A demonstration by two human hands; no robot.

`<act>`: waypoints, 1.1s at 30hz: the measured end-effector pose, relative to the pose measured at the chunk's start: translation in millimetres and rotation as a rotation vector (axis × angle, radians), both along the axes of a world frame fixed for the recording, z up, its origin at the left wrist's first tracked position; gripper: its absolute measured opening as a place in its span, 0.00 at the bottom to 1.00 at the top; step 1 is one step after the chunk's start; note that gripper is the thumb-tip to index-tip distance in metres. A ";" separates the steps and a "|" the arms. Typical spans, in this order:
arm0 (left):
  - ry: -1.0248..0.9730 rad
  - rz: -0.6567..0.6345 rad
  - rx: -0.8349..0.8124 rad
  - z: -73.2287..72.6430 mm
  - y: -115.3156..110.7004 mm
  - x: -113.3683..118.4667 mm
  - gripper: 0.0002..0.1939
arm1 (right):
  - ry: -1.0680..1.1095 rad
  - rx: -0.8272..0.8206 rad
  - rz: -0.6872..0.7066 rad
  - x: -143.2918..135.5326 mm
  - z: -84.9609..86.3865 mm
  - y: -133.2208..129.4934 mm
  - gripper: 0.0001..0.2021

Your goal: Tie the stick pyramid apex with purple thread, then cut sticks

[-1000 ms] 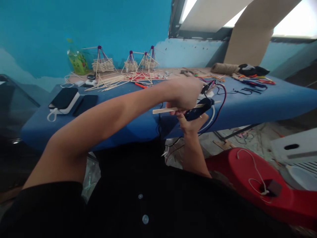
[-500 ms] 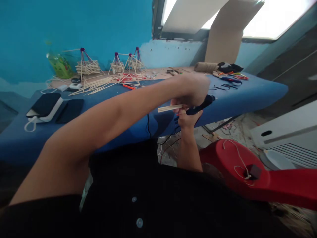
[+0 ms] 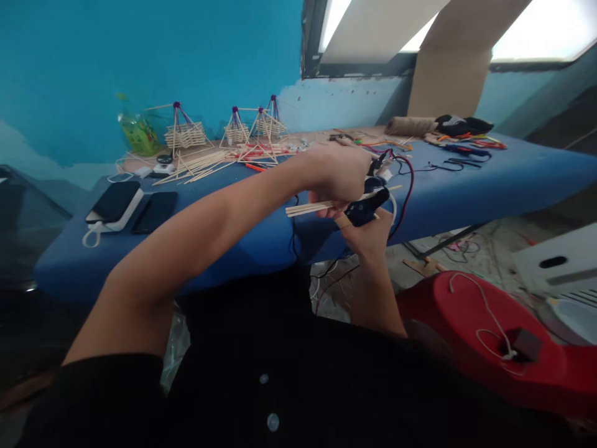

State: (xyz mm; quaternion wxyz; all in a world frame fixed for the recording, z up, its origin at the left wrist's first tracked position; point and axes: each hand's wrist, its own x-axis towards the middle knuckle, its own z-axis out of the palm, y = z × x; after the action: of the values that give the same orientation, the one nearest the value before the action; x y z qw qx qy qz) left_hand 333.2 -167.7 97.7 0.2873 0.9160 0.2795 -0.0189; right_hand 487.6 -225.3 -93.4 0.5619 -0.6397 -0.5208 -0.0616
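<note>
My left hand [image 3: 342, 174] reaches across from the left, its fingers closed on several thin wooden sticks [image 3: 303, 210]. The stick ends point left, below the hand. Just under and to the right, my right hand [image 3: 370, 233] wraps round a dark hand tool [image 3: 361, 210]; its exact kind is partly hidden by my fingers. Both hands are close together over the table's front edge, and the left one hides part of the tool. A thin stick end [image 3: 395, 187] pokes out to the right of the tool. Behind the hands, a dark red cable [image 3: 411, 180] curves down.
Stick frames with purple tops [image 3: 184, 132] stand along the wall, near loose sticks [image 3: 200, 165] and a green bottle [image 3: 140, 134]. A power bank [image 3: 114, 204] and phone [image 3: 155, 211] lie left on the blue table [image 3: 242, 239]. Twine [image 3: 410, 126] lies back right; a red stool [image 3: 438, 311] stands below.
The view has shifted, so the table appears further right. The dark tool has turned and its tip no longer points out rightward; the red cable now shows behind my hands.
</note>
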 end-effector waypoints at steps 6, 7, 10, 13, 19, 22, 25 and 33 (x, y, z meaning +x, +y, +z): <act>0.030 -0.075 0.028 4.7 -14.7 4.8 0.17 | 0.079 0.072 -0.098 11.5 -12.3 5.3 0.20; 0.039 -0.112 0.041 4.4 -16.2 5.6 0.18 | 0.090 0.095 -0.106 12.9 -14.1 6.4 0.19; 0.029 -0.145 0.020 1.6 -18.1 8.0 0.19 | 0.091 0.166 -0.111 15.5 -17.3 8.6 0.18; -0.020 -0.123 0.006 -1.9 -18.6 8.9 0.18 | 0.088 0.183 -0.094 16.7 -17.5 10.0 0.19; -0.121 -0.105 0.068 -6.5 -12.4 -4.9 0.13 | 0.148 0.209 -0.107 21.2 -12.9 10.9 0.27; -0.126 -0.074 0.071 -7.0 0.0 -30.6 0.09 | 0.196 0.231 -0.168 27.6 -12.6 10.4 0.27; -0.111 -0.003 0.106 -15.8 18.9 -73.3 0.08 | 0.220 0.220 -0.189 32.6 -15.0 9.5 0.26; 0.121 0.537 0.475 -119.7 76.1 -176.2 0.18 | 0.220 0.112 -0.181 15.2 -20.5 9.7 0.24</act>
State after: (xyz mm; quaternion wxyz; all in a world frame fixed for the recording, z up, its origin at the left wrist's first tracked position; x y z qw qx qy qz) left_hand 157.1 -91.6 -21.9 0.0443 0.8483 0.5232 0.0687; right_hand 502.8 -215.5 -113.8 0.6423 -0.6548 -0.3920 -0.0706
